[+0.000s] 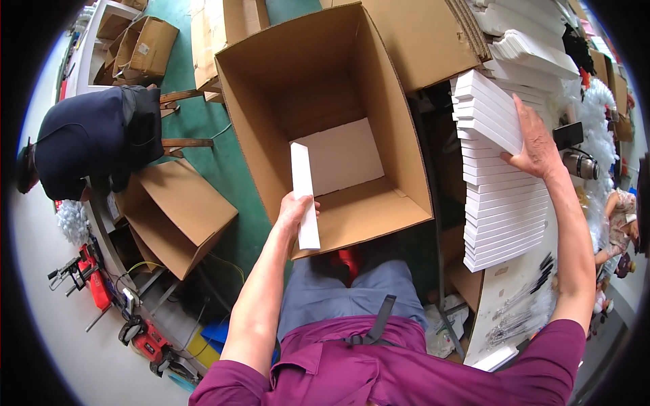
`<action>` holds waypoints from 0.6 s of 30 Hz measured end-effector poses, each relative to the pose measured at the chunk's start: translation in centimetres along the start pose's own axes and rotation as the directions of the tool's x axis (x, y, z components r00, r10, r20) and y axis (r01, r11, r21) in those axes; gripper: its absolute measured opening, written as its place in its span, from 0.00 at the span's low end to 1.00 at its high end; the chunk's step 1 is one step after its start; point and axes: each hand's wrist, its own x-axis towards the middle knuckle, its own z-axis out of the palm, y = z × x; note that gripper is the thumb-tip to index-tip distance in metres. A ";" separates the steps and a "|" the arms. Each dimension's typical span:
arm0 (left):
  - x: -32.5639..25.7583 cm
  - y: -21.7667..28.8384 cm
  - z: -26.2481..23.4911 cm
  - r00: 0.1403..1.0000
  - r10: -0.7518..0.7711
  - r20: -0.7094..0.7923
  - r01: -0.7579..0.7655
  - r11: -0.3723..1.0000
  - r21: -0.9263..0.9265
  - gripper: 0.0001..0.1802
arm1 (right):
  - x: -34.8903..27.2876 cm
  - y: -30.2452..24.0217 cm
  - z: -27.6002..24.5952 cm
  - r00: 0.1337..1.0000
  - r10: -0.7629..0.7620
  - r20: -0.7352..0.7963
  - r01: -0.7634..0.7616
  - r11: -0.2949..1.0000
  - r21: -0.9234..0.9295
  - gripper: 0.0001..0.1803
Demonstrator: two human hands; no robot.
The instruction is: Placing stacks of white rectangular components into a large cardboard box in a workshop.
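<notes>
My left hand [298, 211] is closed around a long, narrow white box [305, 176], held upright over the near part of a large open cardboard carton [244, 128]. Inside, a flat white layer [345, 152] covers part of the carton's bottom. On the right, my right hand [537, 145] grips the end of several slim white boxes [484, 111] at the far end of a long row [504, 216] of the same kind. Its thumb and fingers span their edges; the palm side is hidden.
Flattened cardboard [433, 40] lies beyond the carton. A worktable [497, 298] on the right carries black pens, a phone [567, 135] and a metal flask [581, 164]. Another open carton [183, 203] stands left, beside a bent-over person [88, 135]. More people are at far right.
</notes>
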 end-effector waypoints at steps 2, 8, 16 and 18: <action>-0.6 -0.2 -0.1 1.000 -0.007 -0.028 0.008 0.999 0.041 0.14 | -0.3 -0.2 -0.2 1.000 0.012 -0.013 -0.012 1.000 0.005 0.67; -1.8 0.0 0.8 0.996 -0.009 -0.088 0.020 0.992 0.125 0.15 | -0.9 0.3 0.1 0.995 -0.015 -0.101 0.020 0.999 0.047 0.63; -0.3 0.7 2.0 0.994 -0.056 -0.089 0.069 0.987 0.147 0.17 | -2.7 -3.1 -4.4 0.986 0.027 -0.167 -0.017 0.998 0.065 0.60; 0.5 1.2 2.7 0.996 -0.062 -0.063 0.069 0.991 0.116 0.16 | -3.0 -5.2 -5.2 0.987 0.060 -0.148 -0.044 0.993 0.106 0.60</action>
